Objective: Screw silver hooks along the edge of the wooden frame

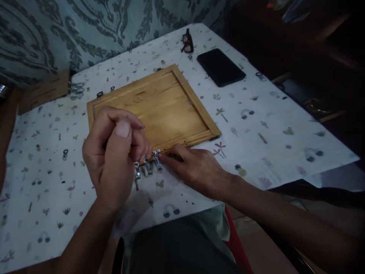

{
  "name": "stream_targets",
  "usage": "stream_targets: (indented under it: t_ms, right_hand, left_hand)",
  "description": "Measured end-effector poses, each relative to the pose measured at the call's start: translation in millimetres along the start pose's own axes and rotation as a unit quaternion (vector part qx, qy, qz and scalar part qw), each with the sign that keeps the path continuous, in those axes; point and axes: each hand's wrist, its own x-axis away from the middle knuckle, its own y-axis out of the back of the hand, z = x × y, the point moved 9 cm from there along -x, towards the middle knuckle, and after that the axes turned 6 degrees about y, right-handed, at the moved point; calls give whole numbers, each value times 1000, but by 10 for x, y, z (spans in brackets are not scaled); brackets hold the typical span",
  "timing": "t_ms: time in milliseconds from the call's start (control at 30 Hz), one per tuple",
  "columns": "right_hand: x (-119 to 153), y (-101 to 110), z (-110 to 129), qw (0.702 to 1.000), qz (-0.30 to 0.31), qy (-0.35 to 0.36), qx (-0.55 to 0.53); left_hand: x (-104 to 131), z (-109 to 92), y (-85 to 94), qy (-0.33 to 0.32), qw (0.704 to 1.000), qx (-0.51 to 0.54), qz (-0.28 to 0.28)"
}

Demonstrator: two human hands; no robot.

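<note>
My left hand [116, 152] is closed in a fist above the near edge of a shallow framed wooden panel [154, 106]. A sliver of yellow shows by its fingers, but what it grips is hidden. Three silver metal hooks hang in a row at that near edge, the rightmost metal hook [157, 160] lying between my two hands. My right hand [196, 167] rests low on the table, its fingertips pressed together against this rightmost hook and the panel's edge.
A patterned white cloth [251, 152] covers the table. At the far side lie a black tablet or phone [221, 67] and folded glasses [187, 41]. More silver hooks [76, 90] sit at the back left, beside a piece of cardboard [45, 91]. A patterned wall [94, 26] borders the table.
</note>
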Motion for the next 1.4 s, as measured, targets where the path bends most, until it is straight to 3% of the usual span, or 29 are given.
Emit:
stream_targets:
  t_ms: [200,533,733,933,1200,1400]
  right_hand:
    - [20,-50,-21,1000,21,-8,3]
    - [-6,-27,-25,1000,18,-24,5]
    - [-5,-42,-14,999,29,-26,6]
    - [-20,-29,-20,999,25,-22,-1]
    - [-24,-42,-34,999,36,-33,-6]
    - [-13,-44,-31,999,35,-36,-13]
  left_hand:
    - [-72,13,13,37,999,4,1]
    - [-122,15,-218,-10,996,13,87]
    - [-239,99,-320,43,990,39,128]
    - [-331,152,-398,29,989,32,142]
    - [-309,173,-578,79,955,44,284]
    - [-292,227,-581,105,939,-2,328]
